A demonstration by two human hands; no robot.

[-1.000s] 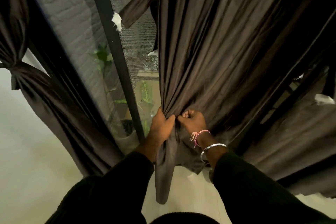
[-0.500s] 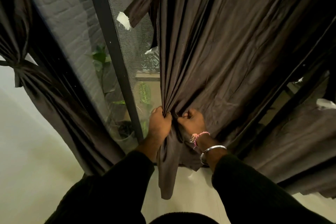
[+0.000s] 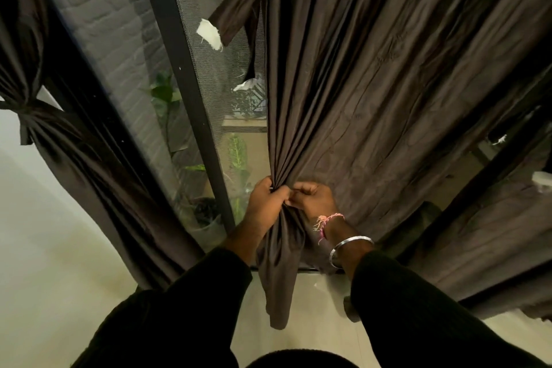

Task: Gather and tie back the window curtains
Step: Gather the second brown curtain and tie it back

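At nine o'clock a tied curtain hangs. At centre, the loose curtain is bunched: its pleats are gripped by the left hand and pinched by the right hand. Soft, light, slippery cloth; best held at the bunch.

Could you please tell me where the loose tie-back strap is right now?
The tie-back strap hangs upper centre, at the curtain's left edge, against the window mesh.

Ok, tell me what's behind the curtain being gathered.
Left of the curtain, a mesh screen with potted plants beyond shows. Whatever lies directly behind the fabric is covered.
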